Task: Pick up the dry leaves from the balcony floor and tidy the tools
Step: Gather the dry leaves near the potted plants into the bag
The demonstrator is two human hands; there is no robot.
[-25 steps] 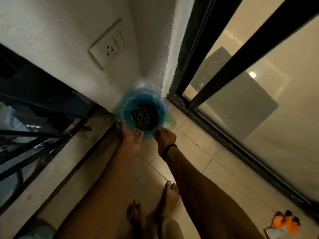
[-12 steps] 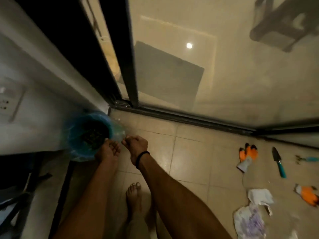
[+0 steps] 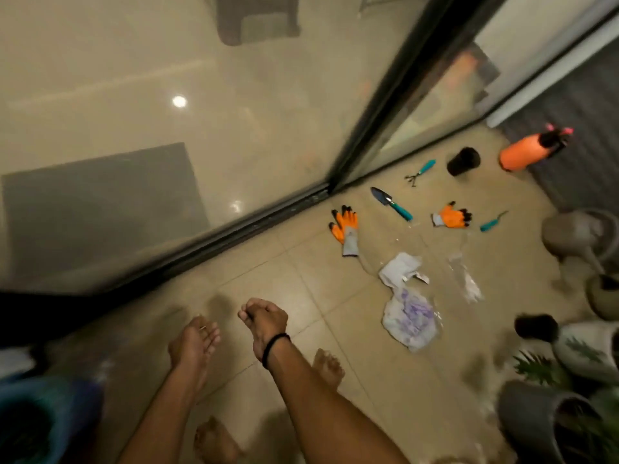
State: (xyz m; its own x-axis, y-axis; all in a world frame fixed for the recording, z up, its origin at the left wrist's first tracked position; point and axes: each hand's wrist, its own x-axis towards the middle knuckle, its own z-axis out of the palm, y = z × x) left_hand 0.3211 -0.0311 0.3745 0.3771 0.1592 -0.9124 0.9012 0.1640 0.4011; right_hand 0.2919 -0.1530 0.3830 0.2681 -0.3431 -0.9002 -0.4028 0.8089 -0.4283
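Leaf step looks done, so I judge tidying is next. My left grip [image 3: 194, 343] hangs open and my right grip [image 3: 264, 319] curls on nothing visible. The trowel [image 3: 390, 203] and orange glove [image 3: 346, 229] lie on the floor [image 3: 294, 262], well apart from both, so I must reach.

trowel [image 3: 390, 203] flat between orange glove [image 3: 346, 229] and second glove [image 3: 452, 216] | rake [image 3: 420, 170] near door track [image 3: 268, 219]

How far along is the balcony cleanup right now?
Done, apparently: the blue bin holds dark matter, too blurred to call leaves, and I can make out no loose leaves on the tiles. In hand: nothing visible in the left hand or the right hand. Left: the trowel, hand rake, near glove, far glove and crumpled wrappers lie scattered.
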